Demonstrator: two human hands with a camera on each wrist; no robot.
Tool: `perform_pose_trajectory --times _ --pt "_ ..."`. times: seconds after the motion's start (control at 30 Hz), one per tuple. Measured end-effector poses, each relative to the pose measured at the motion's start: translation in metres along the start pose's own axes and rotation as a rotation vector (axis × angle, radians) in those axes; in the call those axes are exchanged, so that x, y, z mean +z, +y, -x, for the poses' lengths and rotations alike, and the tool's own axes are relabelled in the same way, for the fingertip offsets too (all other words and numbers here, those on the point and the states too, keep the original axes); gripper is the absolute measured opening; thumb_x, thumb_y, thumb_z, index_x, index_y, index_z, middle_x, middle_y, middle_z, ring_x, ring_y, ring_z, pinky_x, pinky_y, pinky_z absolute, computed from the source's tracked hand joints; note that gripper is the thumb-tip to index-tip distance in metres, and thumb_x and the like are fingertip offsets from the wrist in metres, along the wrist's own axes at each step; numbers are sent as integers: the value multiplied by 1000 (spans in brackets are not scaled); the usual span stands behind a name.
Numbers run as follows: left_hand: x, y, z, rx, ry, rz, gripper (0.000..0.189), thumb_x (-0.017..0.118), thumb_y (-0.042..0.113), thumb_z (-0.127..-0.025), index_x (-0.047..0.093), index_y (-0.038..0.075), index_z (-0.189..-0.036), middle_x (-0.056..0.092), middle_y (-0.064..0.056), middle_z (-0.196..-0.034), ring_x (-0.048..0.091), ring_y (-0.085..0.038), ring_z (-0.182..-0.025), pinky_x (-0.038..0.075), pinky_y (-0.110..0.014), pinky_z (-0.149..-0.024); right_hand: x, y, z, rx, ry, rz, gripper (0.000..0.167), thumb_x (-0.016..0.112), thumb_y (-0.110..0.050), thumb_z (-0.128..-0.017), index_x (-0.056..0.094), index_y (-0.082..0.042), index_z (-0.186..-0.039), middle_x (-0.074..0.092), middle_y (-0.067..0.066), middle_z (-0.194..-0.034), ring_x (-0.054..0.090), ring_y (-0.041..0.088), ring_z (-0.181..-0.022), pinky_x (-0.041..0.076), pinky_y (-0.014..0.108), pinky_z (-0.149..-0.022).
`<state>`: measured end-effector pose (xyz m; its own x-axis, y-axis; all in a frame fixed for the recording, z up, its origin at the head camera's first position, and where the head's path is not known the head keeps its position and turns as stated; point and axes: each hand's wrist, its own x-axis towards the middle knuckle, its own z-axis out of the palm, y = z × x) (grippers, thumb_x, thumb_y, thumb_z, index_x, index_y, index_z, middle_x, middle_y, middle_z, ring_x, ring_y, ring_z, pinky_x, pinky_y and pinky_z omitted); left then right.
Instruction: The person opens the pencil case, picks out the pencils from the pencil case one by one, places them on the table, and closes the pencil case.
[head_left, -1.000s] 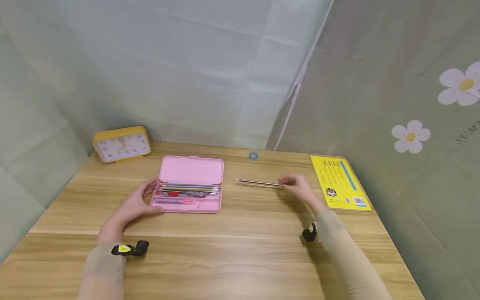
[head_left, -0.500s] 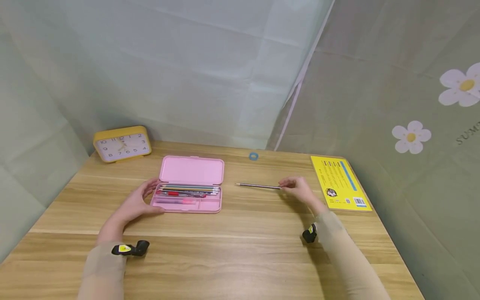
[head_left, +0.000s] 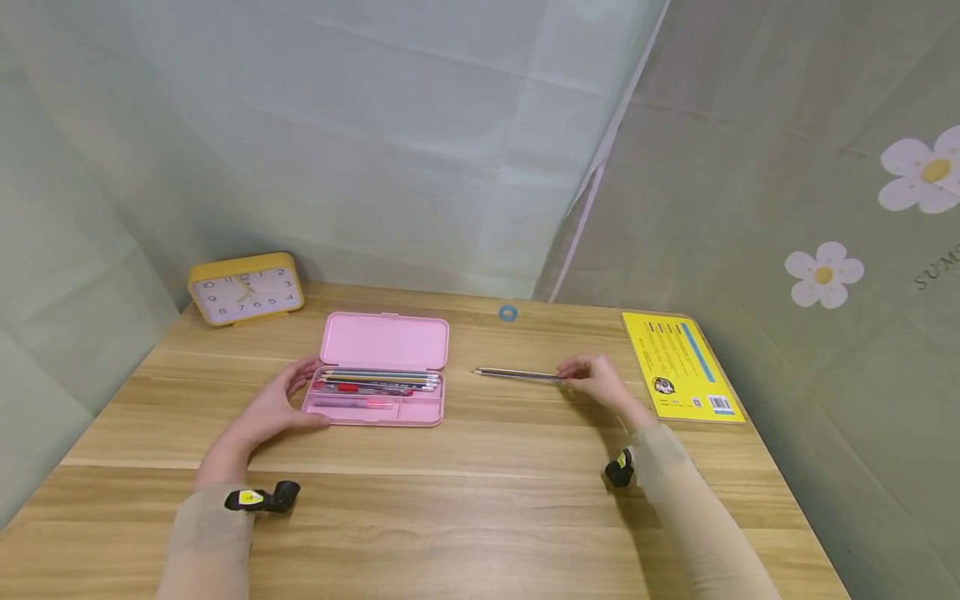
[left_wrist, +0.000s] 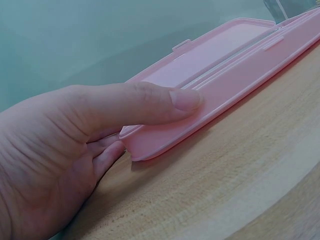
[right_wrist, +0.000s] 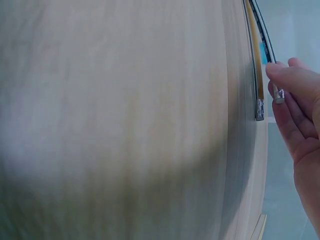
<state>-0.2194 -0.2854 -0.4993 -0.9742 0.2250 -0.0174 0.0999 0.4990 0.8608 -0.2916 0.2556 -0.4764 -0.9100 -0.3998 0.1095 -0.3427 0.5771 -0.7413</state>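
Note:
An open pink pencil case (head_left: 384,342) lies on the table with several pencils (head_left: 375,377) and red-marked pens in its long compartment. A pen with a pink end (head_left: 352,403) lies in the front compartment. My left hand (head_left: 273,402) holds the case's left end; its thumb presses the front wall (left_wrist: 170,132) in the left wrist view. To the right of the case, my right hand (head_left: 600,382) pinches a dark pencil (right_wrist: 266,37) near its eraser end, between thumb and fingers. A second pencil with a yellow stripe (right_wrist: 256,65) lies alongside it, outside the fingertips.
A yellow alarm clock (head_left: 246,288) stands at the back left. At the back lies a small blue ring (head_left: 507,312). A yellow booklet (head_left: 682,367) lies at the right edge. Cloth curtains (head_left: 375,150) rise behind the table.
The pencil tips at the right hand have shifted slightly toward the person, and two pencils now show side by side in the head view. The left hand and case have stayed still.

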Motion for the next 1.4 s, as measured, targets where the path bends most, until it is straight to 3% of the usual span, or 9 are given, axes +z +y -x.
perform_pose_trajectory --times 0.13,0.47,0.63,0.97,1.4 --pt "0 0 0 5 0 4 113 88 22 -70 16 -1 -154 27 -29 -155 24 -51 -142 22 -64 -117 1 -1 0 -11 -6 9 20 72 7 -79 70 8 -99 73 21 -92 69 15 -80 57 17 -74" --pt "0 1 0 -1 5 11 114 89 22 -69 15 -1 -154 26 -30 -155 23 -51 -142 21 -64 -118 2 -3 0 -45 -19 32 19 75 7 -77 70 9 -95 73 21 -89 71 32 -83 57 16 -72" --pt "0 1 0 4 7 13 114 89 21 -69 15 -1 -154 26 -30 -155 24 -51 -142 21 -64 -118 2 -3 1 -40 -31 42 18 74 9 -77 70 9 -95 73 22 -90 71 32 -83 57 14 -72" --pt "-1 1 0 -2 0 16 115 88 22 -70 14 -1 -154 24 -30 -156 23 -51 -143 21 -64 -118 2 -2 0 -55 -26 92 17 73 10 -78 71 8 -95 73 21 -91 72 32 -84 61 25 -76" --pt "0 2 -1 -3 5 6 114 89 22 -70 15 -1 -154 26 -30 -155 24 -51 -142 21 -64 -117 0 -2 3 -24 -4 129 16 72 8 -80 71 6 -95 74 19 -91 72 32 -86 60 27 -77"
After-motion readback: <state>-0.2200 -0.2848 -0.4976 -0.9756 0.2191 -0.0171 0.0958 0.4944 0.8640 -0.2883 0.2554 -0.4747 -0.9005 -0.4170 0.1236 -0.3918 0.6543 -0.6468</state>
